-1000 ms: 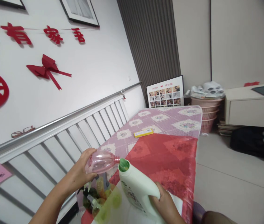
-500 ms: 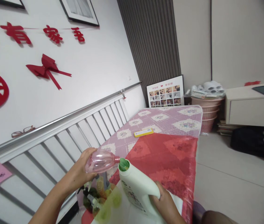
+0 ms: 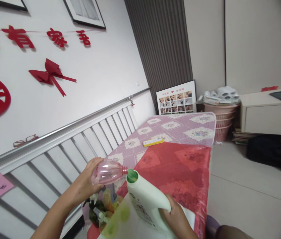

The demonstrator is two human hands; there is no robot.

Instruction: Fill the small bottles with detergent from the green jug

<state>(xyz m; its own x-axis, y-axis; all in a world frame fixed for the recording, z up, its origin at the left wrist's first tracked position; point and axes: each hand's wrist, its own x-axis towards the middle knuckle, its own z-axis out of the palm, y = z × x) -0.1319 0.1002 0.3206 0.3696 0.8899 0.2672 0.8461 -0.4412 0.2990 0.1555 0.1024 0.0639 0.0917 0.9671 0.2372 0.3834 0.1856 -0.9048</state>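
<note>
My left hand (image 3: 88,184) is closed round a clear pink plastic bottle (image 3: 108,172), held on its side with its open neck pointing right. My right hand (image 3: 177,217) grips the handle of a white detergent jug (image 3: 145,200), tilted so its green-rimmed open mouth sits right beside the pink bottle's neck. Both are held above the near end of a table covered in red and lilac patterned cloths (image 3: 180,166). Below the pink bottle stand spray bottles (image 3: 100,207) and a translucent yellow-green container (image 3: 117,215).
A yellow flat case (image 3: 152,142) lies farther along the table. A white railing (image 3: 81,136) runs along the left with glasses (image 3: 25,140) on its ledge. Pink baskets (image 3: 220,119), a photo frame (image 3: 176,99) and a low cabinet (image 3: 269,113) stand at the far end.
</note>
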